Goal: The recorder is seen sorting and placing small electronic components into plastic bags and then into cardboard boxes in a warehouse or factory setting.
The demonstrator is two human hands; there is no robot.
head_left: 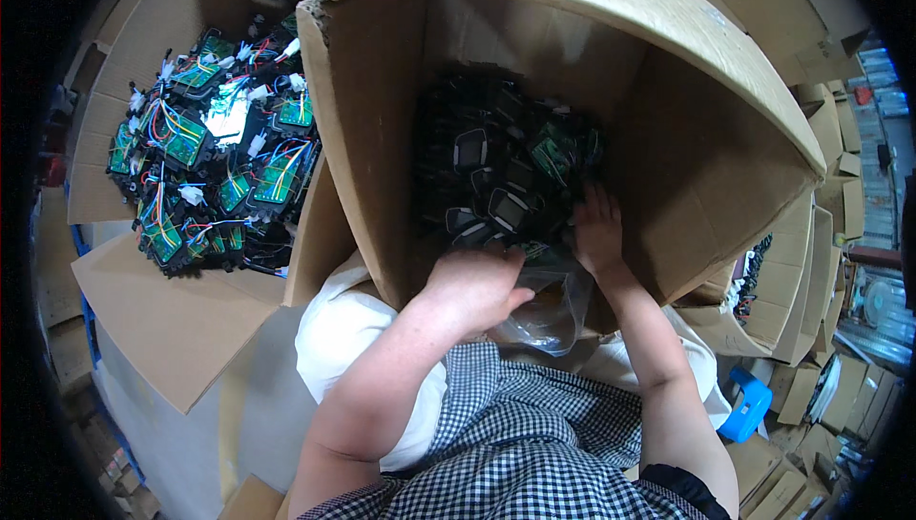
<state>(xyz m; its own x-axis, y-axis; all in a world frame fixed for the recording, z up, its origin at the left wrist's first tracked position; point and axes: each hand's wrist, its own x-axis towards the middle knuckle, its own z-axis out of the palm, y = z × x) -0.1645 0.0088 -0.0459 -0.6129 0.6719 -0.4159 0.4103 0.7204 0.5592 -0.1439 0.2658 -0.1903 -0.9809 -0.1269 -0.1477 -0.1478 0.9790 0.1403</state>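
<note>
A large cardboard box (725, 157) stands tilted in front of me, its mouth facing my lap. Inside lies a dark heap of small black plastic units (510, 210), some showing grey screen-like faces, and one bares a green circuit board (551, 156). My left hand (477, 286) rests at the heap's near edge, thumb held apart; its other fingertips are partly hidden. Against the heap's right side, my right hand (599, 234) has its fingers stretched out. Neither hand visibly grips a unit. Clear plastic film (549, 315) hangs over the box's near edge, below my hands.
To the left, an open carton (100, 167) holds a pile of black-framed green circuit boards (219, 153) with coloured wires and white connectors. One carton flap (181, 310) juts toward me. At right are a blue plastic object (746, 405) and more cartons (797, 281).
</note>
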